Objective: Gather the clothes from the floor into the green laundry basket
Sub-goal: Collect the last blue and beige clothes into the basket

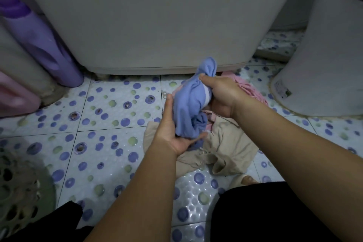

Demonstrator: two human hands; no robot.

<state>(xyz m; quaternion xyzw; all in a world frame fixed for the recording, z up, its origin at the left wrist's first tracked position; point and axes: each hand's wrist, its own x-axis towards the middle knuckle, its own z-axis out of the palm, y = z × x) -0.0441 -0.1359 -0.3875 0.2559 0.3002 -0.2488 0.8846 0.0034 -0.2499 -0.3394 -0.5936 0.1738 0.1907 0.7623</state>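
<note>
A bunched blue garment (pixel 191 102) is held up between both hands in front of the washing machine. My left hand (pixel 172 131) cups its lower end from the left, fingers around the cloth. My right hand (pixel 220 94) grips its upper part, thumb pressed on top. Under the hands a beige garment (pixel 225 151) lies crumpled on the tiled floor. A pink garment (pixel 249 88) lies behind my right hand, partly hidden by it. The green laundry basket (pixel 21 186), with round holes in its wall, stands at the lower left edge of the view.
A grey washing machine (pixel 157 21) fills the back. Purple (pixel 37 39) and pink (pixel 15 96) bottles stand at the left. A white bin (pixel 322 61) stands at the right. My knees in black cloth and a bare toe (pixel 249 180) are at the bottom.
</note>
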